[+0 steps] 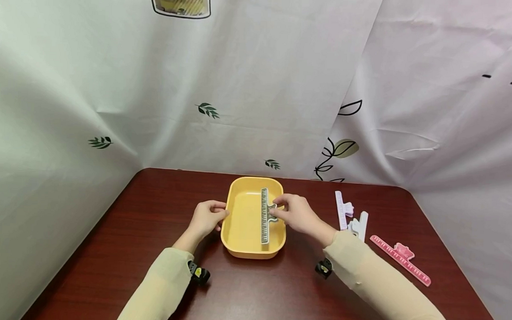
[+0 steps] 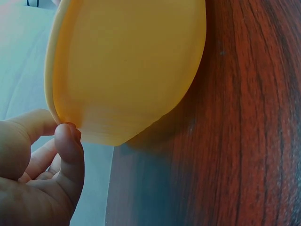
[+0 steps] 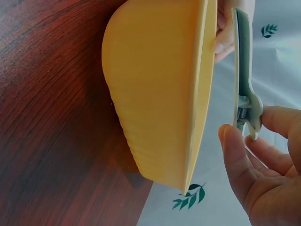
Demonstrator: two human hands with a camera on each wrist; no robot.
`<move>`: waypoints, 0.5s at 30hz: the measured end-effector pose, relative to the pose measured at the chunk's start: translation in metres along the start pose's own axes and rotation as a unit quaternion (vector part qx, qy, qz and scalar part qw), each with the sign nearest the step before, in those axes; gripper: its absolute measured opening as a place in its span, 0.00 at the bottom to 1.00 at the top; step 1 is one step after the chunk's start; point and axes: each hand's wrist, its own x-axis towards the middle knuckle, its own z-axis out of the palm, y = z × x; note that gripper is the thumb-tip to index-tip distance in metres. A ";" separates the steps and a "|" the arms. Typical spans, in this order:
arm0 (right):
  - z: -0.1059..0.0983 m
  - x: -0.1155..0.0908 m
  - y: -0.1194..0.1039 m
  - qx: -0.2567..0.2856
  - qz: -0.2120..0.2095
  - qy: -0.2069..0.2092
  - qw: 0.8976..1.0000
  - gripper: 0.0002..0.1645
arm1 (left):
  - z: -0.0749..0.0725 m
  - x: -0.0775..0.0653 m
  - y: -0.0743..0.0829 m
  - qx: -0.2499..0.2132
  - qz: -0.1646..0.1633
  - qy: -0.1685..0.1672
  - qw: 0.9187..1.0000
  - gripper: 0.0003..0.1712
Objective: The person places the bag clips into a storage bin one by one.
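A yellow plastic tray (image 1: 243, 221) with rounded corners stands on the table. My left hand (image 1: 207, 215) pinches its left rim between thumb and fingers, which the left wrist view shows closely at the tray wall (image 2: 131, 61). Over the tray's right half, my right hand (image 1: 297, 213) holds a grey-green ruler clip (image 1: 264, 219) by its handle. From the right wrist view, the clip (image 3: 243, 61) is raised above the tray's rim (image 3: 200, 84), apart from it, with thumb and fingers on its handle part.
To the right lie a pale lilac ruler clip (image 1: 341, 210), a white clip (image 1: 362, 226) partly behind the right sleeve, and a pink ruler clip (image 1: 400, 260). The dark red wooden table (image 1: 251, 296) ends at a patterned white cloth (image 1: 258, 84) behind.
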 end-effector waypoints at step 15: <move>0.009 0.003 -0.008 0.003 -0.003 -0.017 1.000 0.17 | 0.001 0.000 -0.001 -0.002 0.002 0.002 1.000 0.17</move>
